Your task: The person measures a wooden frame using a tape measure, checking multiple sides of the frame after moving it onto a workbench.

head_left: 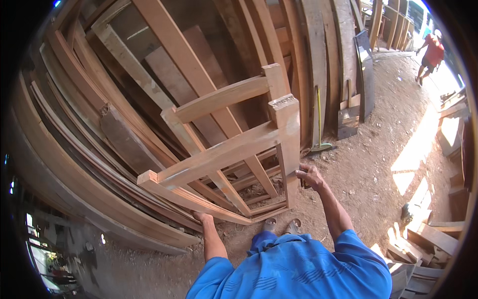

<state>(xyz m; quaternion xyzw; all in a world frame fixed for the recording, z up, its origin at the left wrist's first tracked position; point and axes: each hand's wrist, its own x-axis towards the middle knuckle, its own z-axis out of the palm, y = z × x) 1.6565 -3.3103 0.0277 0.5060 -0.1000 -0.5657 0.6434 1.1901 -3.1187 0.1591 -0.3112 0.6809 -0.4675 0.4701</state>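
Note:
A bare wooden frame [219, 155], with two posts joined by a rail near the top, stands tilted in front of me. A similar frame piece with a curved rail [224, 98] is close behind it. My left hand [202, 217] is low at the outer edge of the left post, its fingers mostly hidden behind the wood. Against the outer side of the right post is my right hand [311, 178], closed on it with the thumb on the edge. A small dark thing shows under that hand, too little to make out.
Long boards [114, 189] and planks lean along the wall at the left and ahead. A green-handled dustpan [321, 146] stands by upright planks. Wood offcuts [433, 239] lie at the right on the dirt floor [368, 164]. A person in red [433, 52] is far off.

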